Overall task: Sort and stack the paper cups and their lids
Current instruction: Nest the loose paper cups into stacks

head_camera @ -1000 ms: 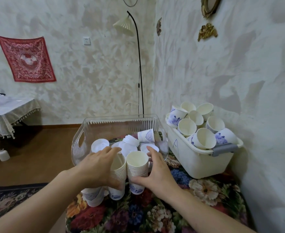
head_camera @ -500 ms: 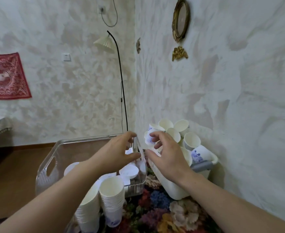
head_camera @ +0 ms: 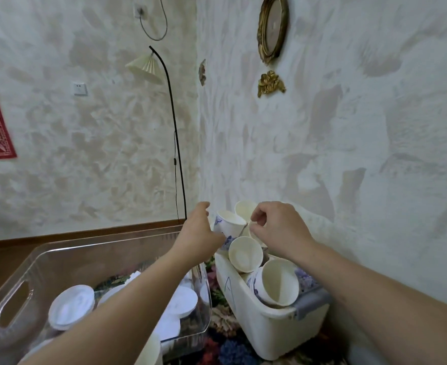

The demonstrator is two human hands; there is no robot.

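The white bin (head_camera: 269, 327) stands close against the textured wall (head_camera: 348, 154) on its right, leaving little room there; its top is crowded with loose paper cups (head_camera: 244, 254); both hands, left hand (head_camera: 201, 233) and right hand (head_camera: 277, 227), fill the space above its far end; the clear tub (head_camera: 59, 259) sits just beside it on the left, with only a narrow strip of floral cloth (head_camera: 217, 293) between; above the tub's lids (head_camera: 71, 306) the way is open.

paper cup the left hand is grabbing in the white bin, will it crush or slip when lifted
The paper cup looks thin-walled and empty, so probably very light and easily dented by a firm squeeze. It lies tilted on other loose cups in the white bin, so lifting it may shift its neighbours.
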